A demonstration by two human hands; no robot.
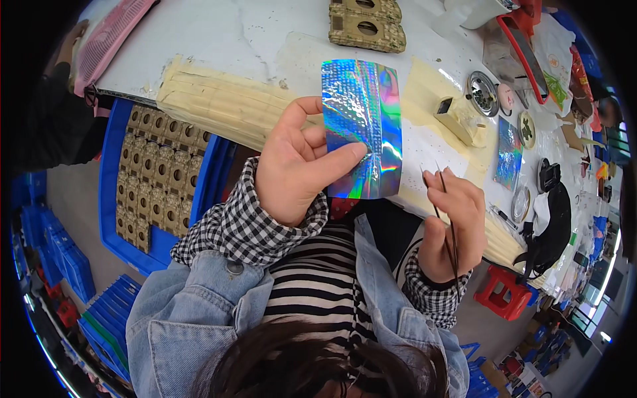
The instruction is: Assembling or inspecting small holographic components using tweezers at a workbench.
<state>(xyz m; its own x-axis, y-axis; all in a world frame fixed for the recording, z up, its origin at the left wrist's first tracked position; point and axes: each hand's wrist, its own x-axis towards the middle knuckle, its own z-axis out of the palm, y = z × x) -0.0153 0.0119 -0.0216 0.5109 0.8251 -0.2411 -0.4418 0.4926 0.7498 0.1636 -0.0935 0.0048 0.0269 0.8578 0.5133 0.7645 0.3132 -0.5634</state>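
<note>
My left hand (290,169) grips a shiny holographic sticker sheet (358,99), thumb on its face and fingers behind it. Rows of small shapes cover much of the sheet, which is held upright above the table's near edge. Just right of it, my right hand (464,215) is closed around thin dark tweezers (452,249), their tips pointing up toward the far side. Past the sheet, camouflage-patterned casings (367,41) with round dark openings lie on the white table (219,40). Small dark specks dot a white paper (424,142) beside the sheet.
On my left stands a blue crate (109,179) filled with rows of camouflage casings. To the right are a small block (458,121), a round metal dish (482,93), another holographic sheet (508,156) and a black pouch (554,229). A red stool (502,292) stands below the table edge.
</note>
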